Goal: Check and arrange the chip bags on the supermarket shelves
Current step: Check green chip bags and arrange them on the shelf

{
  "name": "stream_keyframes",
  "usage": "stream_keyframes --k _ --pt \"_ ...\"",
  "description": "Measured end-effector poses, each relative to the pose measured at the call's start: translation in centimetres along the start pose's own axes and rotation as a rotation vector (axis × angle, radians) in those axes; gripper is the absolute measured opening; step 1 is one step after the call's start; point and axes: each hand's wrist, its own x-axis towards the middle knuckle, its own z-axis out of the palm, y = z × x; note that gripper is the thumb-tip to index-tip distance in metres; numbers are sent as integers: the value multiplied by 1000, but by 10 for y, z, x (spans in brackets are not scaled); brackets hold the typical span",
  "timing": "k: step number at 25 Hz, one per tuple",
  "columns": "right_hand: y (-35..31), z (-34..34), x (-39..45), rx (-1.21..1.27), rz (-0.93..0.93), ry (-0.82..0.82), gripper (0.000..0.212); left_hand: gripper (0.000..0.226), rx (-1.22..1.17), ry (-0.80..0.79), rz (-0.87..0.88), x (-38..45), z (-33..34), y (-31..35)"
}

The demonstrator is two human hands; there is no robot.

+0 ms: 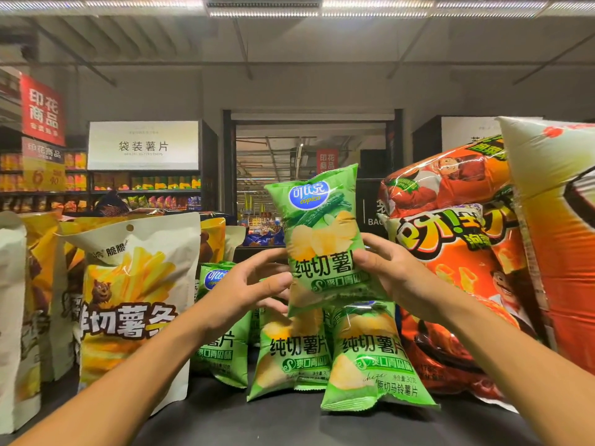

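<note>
A small green chip bag (317, 233) stands upright above the others, held between both hands. My right hand (389, 272) grips its right edge, thumb across the front. My left hand (248, 284) holds its left edge, thumb on the front and fingers curled behind. Below it, three more green chip bags stand on the dark shelf (257, 423): one at the left (222, 349) partly behind my left wrist, one in the middle (293, 355) and one at the right (373, 358).
Left of the green bags stands a white and yellow fries bag (128, 300), with more yellow bags behind it. Large orange-red snack bags (457, 252) crowd the right side, one (557, 220) very near the camera. Further shelves and a doorway lie beyond.
</note>
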Motion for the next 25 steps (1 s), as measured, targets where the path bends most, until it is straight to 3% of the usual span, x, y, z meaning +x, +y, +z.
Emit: stream_keyframes --k 3,8,11,14,16,18,25 --pt "-2 -3 -1 12 -7 18 51 76 -29 21 15 3 -1 -2" --pt "-5 2 -7 -47 58 -149 53 61 -122 93 115 7 -6 -2" --pt "-4 3 -7 -87 54 -172 55 65 -135 144 111 8 -7 -3" --pt "-4 0 -5 -69 88 -126 79 68 -172 185 117 9 -9 -3" --pt "-3 -3 -3 29 65 -118 98 52 -228 219 131 11 -11 -1" --pt "-1 -6 -2 97 32 -132 103 39 -283 236 132 11 -13 1" --pt "-2 -13 -2 20 -142 -38 70 56 -364 141 114 9 -12 2"
